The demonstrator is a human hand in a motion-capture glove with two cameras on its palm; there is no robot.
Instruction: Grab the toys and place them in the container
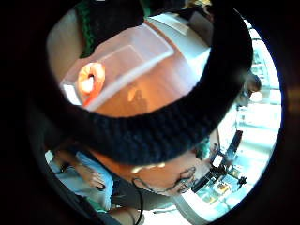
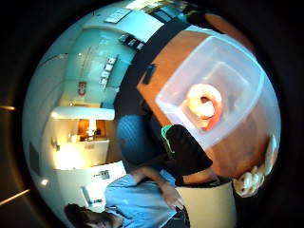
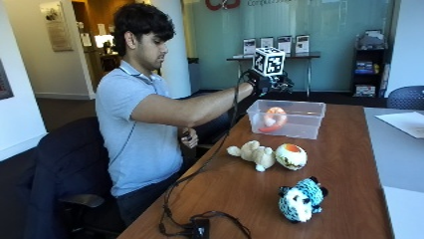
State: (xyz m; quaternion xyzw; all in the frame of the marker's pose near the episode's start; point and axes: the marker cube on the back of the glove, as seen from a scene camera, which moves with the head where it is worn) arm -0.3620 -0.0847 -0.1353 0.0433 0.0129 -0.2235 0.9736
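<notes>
One orange-and-white ring-shaped plush toy is seen lying inside the clear plastic container. The black-gloved right hand is held just above its near rim; whether the grip is open cannot be told. Left on the wooden counter are a cream plush animal, a round orange-topped plush and a teal spotted plush, so roughly a quarter is judged done.

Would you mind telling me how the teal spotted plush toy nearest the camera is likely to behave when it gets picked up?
The teal spotted plush toy looks soft and stuffed, so it will probably squash and sag rather than stay stiff. Its fuzzy surface should not slip. It is likely light for its bulk, and lying on the table it seems unlikely to roll.
</notes>
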